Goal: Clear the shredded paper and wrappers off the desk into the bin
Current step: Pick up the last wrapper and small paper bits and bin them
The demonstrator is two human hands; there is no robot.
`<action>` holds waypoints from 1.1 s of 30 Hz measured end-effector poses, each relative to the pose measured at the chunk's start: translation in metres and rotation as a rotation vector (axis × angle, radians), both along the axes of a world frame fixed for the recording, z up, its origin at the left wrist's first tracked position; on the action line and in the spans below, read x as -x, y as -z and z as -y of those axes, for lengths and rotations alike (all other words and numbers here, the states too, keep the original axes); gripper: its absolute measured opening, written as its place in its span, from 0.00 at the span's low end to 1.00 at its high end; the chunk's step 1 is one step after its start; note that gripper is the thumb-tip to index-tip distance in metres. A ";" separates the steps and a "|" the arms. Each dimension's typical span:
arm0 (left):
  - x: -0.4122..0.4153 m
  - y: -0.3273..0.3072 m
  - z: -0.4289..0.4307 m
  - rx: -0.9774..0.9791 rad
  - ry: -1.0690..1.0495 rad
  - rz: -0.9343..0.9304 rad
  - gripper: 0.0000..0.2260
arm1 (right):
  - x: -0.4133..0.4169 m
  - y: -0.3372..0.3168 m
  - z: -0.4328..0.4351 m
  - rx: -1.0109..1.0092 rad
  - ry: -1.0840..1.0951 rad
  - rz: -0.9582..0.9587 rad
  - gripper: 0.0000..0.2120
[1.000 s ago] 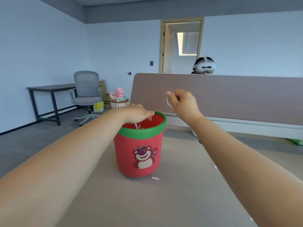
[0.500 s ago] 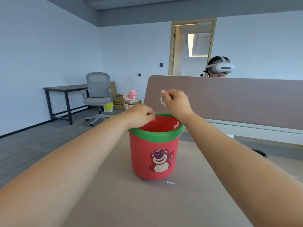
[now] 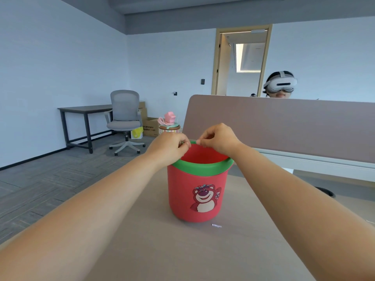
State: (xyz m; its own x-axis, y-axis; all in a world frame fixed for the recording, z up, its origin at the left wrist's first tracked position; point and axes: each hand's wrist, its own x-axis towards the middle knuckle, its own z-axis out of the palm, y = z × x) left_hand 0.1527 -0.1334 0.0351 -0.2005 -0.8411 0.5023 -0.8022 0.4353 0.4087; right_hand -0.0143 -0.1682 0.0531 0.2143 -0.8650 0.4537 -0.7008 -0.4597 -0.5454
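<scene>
Bin (image 3: 182,195), left hand (image 3: 170,148) and right hand (image 3: 220,138) curled above its rim

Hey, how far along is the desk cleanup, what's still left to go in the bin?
Nearly done, it seems: only one white paper scrap shows on the visible desk. In hand: the left hand and right hand are over the open red bin, fingers curled; whether either pinches paper is hidden. Left: that paper scrap, lying just in front of the bin.
</scene>
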 end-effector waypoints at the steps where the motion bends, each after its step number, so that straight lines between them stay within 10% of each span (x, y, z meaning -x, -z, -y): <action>1: 0.000 0.000 0.000 -0.003 0.000 -0.004 0.09 | 0.000 0.001 -0.001 -0.017 -0.005 -0.020 0.08; 15: 0.005 -0.001 -0.011 0.046 -0.094 -0.005 0.07 | 0.016 0.008 -0.019 -0.004 0.021 0.023 0.07; 29: 0.080 0.052 -0.072 0.584 0.213 0.127 0.10 | 0.096 0.060 -0.096 0.216 0.204 0.054 0.08; 33: 0.108 0.124 -0.081 -0.045 0.227 0.385 0.22 | 0.138 0.113 -0.124 0.041 0.262 -0.085 0.12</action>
